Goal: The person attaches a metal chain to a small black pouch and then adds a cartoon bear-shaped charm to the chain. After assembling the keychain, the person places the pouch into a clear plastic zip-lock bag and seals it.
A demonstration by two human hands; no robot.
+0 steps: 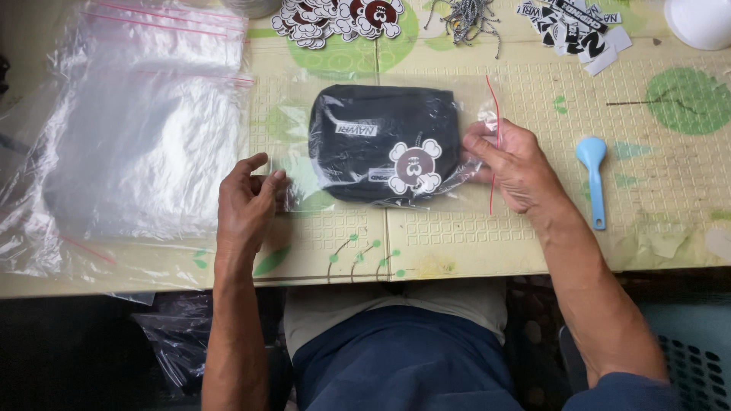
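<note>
Clear zip bag with black folded garment lies crosswise between hands; right hand pinches red-striped seal end; left hand grips opposite edge.

Both bare forearms reach forward, with the 2 hands set well apart. The left hand shows its back to the camera; its fingers are curled and the thumb is bent toward the fingertips in a pinch. The right hand lies palm down, its wrist angled inward, its thumb and fingers pinched together at the inner side.
</note>
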